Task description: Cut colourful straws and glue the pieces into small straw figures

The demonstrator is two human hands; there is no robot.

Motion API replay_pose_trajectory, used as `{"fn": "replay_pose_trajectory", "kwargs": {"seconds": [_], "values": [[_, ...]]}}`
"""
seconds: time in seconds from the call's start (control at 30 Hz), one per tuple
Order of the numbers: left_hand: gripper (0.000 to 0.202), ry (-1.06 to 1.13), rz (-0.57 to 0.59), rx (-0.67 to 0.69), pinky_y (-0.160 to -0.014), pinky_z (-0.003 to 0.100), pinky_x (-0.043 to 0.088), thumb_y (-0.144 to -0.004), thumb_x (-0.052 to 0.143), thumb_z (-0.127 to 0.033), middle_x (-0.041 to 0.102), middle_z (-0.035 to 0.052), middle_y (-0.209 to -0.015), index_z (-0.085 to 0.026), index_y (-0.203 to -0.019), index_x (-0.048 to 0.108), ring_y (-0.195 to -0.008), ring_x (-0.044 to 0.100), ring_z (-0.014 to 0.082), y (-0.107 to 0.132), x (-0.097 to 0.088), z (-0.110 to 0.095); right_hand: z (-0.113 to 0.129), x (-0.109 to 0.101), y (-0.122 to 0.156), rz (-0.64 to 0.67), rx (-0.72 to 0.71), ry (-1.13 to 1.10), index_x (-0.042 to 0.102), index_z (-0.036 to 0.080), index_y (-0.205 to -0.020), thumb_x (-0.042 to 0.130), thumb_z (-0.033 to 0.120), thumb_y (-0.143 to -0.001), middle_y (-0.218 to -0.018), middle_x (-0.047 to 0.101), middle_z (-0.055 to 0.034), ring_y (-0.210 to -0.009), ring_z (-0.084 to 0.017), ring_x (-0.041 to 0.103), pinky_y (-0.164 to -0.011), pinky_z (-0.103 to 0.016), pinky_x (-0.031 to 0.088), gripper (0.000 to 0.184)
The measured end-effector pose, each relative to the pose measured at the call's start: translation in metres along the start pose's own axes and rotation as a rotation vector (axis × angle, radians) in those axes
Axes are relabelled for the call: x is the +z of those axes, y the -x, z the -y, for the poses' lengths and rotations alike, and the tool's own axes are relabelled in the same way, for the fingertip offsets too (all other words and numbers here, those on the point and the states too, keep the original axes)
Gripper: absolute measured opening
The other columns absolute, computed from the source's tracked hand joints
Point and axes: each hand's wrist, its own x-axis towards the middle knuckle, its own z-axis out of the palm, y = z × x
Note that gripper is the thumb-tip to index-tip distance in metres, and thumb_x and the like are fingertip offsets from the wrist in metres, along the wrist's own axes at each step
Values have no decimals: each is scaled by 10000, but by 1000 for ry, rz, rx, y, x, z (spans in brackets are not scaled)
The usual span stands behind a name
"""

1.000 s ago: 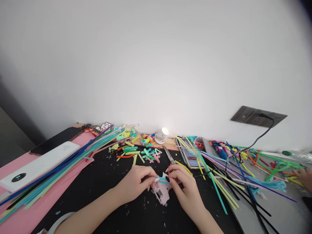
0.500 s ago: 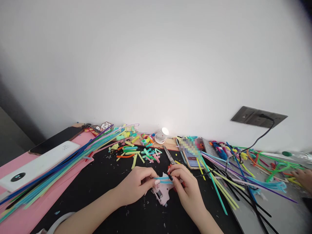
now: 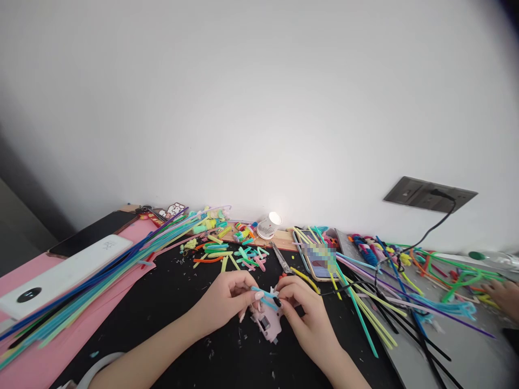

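A short light-blue pipe cleaner (image 3: 265, 295) stretches between my two hands, looking doubled or paired. My left hand (image 3: 235, 300) pinches its left end between thumb and fingers. At the other end, the fingertips of my right hand (image 3: 302, 305) are closed on it. Beneath lies a pink device (image 3: 269, 325) with a small dark window, partly covered by my fingers. A pair of scissors (image 3: 280, 258) rests just beyond my right hand, blades pointing away; its red handles are mostly hidden.
Cut pipe cleaner pieces (image 3: 253, 257) lie beyond my hands, near a paper cup (image 3: 269, 226). Long pipe cleaners (image 3: 121, 270) spread at left beside a white box (image 3: 68, 273). A phone (image 3: 322, 265) lies right. Another person's hand (image 3: 503, 296) is at the far right.
The light-blue pipe cleaner has gone from nearly level to tilted, its left end higher. My right hand has shifted slightly left, and a yellow piece beside the scissors shows more.
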Motion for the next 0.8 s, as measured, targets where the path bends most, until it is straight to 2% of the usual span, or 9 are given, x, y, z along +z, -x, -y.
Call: {"fn": "replay_pose_trajectory", "kwargs": {"seconds": [0.13,0.3,0.7,0.8], "values": [[238,-11,7,-41,-411,175,388,-769,607,-311,634,22,-590,-124,-643,529,-448,492,79,1,1,-2,0,-1,0,-35,-13,-2,514,195,-753,442,124,-835,-857,569,-51,-753,-162,559,-590,-244,432,130],[217,-46,48,-68,-403,171,377,-773,591,-286,642,22,-606,-127,-649,514,-443,485,75,2,2,2,-1,-2,0,-81,-16,7,503,193,-736,429,145,-854,-842,566,-50,-788,-169,561,-697,-275,437,148],[234,-91,247,-164,-378,150,335,-773,564,-273,626,0,-571,-141,-604,471,-358,421,44,6,2,4,-1,-2,0,-92,-50,-24,484,189,-743,420,115,-857,-833,541,-45,-779,-156,540,-673,-261,411,149],[235,-99,267,-123,-392,155,354,-808,531,-302,636,10,-636,-136,-644,505,-375,435,45,6,1,4,-2,-2,0,-95,-45,-30,481,190,-742,418,120,-857,-836,540,-45,-766,-157,539,-651,-258,409,149]]}}
